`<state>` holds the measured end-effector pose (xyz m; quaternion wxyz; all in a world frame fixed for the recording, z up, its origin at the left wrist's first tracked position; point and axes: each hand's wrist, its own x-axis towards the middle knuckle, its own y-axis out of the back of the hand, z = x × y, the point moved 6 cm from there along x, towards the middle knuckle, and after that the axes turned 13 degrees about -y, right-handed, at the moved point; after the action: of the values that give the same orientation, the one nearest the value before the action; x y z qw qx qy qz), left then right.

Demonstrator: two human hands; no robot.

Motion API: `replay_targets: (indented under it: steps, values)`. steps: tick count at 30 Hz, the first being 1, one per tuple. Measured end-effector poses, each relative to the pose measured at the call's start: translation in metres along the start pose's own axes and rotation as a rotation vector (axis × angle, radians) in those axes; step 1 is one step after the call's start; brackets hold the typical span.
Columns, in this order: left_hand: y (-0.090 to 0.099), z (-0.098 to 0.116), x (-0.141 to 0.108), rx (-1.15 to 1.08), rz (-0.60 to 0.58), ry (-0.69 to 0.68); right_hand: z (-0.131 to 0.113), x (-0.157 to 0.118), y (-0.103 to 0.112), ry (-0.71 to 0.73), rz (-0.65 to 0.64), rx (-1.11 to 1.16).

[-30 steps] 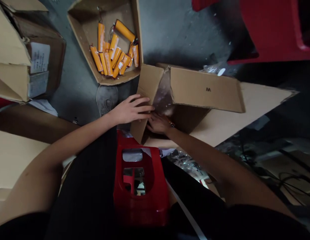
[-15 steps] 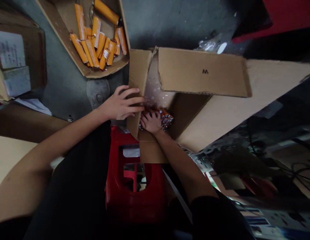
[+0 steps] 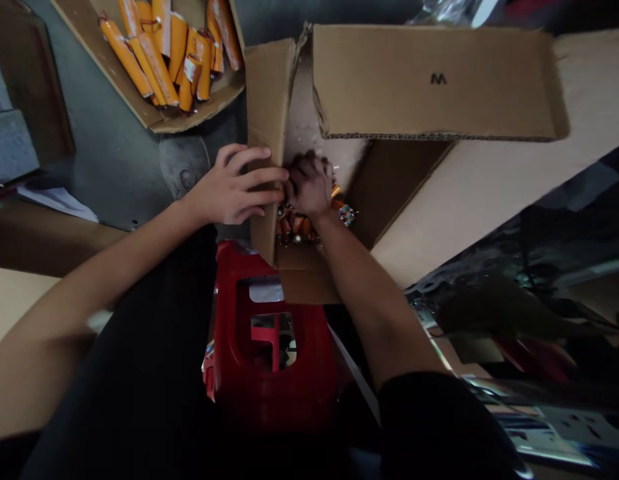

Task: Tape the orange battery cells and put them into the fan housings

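My left hand (image 3: 242, 183) rests against the near-left flap (image 3: 267, 107) of an open cardboard box (image 3: 309, 280), its fingers spread over the flap. Inside the box is my right hand (image 3: 309, 187), palm down with the fingers curled and somewhat blurred. The fingertips are hidden, so whatever they grip cannot be made out. Under and around that hand lies a pile of small orange cylinders (image 3: 299, 228) with shiny metal ends, apparently battery cells. White specks are scattered on the box's inner wall.
A cardboard tray (image 3: 164, 123) at the upper left holds several longer orange-wrapped cylinders (image 3: 152, 63). A red plastic stool (image 3: 226, 360) stands below the box. A wide flap (image 3: 439, 100) folds out on the right. Another carton (image 3: 34, 87) sits at the far left. A shoe (image 3: 184, 167) shows beside my left hand.
My right hand has moved toward the far side of the box, its fingers now more curled, uncovering more orange cylinders. My left hand stays on the flap. The whole view has shifted.
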<state>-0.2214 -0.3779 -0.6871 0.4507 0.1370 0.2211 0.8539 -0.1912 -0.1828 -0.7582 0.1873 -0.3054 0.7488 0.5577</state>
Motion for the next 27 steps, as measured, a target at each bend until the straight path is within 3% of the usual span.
replay_targets:
  steps: [4, 14, 21, 25, 27]
  values:
    - [0.002, 0.003, 0.000, 0.036, 0.000, -0.009, 0.000, 0.013, 0.002, 0.068, -0.120, -0.015]
    - [-0.002, 0.010, 0.001, 0.091, -0.091, -0.034, -0.008, -0.043, 0.012, 0.313, -0.353, -0.109]
    - [-0.007, 0.006, -0.003, 0.035, -0.104, -0.017, -0.024, -0.081, 0.007, 0.272, -0.355, -0.150]
    - [-0.004, 0.008, -0.003, 0.069, -0.079, -0.034, -0.020, -0.076, 0.000, 0.080, -0.271, -0.144]
    - [0.000, 0.011, -0.002, 0.072, -0.055, -0.043, -0.017, -0.070, -0.003, 0.091, -0.257, -0.079]
